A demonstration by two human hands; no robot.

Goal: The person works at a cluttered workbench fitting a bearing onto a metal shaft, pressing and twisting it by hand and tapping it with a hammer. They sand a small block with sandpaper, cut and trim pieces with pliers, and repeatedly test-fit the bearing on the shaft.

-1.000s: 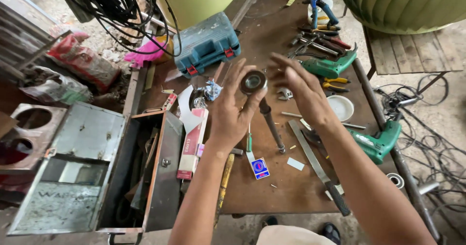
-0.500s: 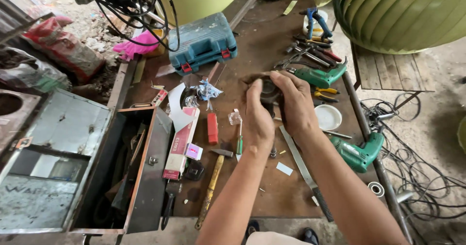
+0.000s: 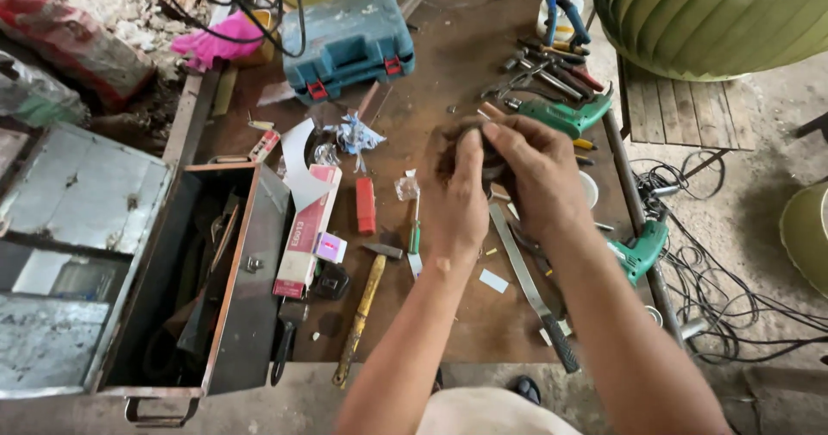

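Holding a small dark round metal part between both hands above the brown wooden table; part mostly hidden, only a dark rim shows. Landmark: the part.

Far left of it: open grey metal toolbox. Nearer left: pink-and-white flat carton, small red block, yellow-handled hammer.

Left hand: fingers clenched around the part from below and the left side. Right hand: fingers curled over its top and right side, thumb tip touching the left hand.

Right of it: green power drill, second green drill lower right.

Judgement: rigid, dense for its size, possibly greasy, so slippery. Best gripped across the outer rim, two-handed.
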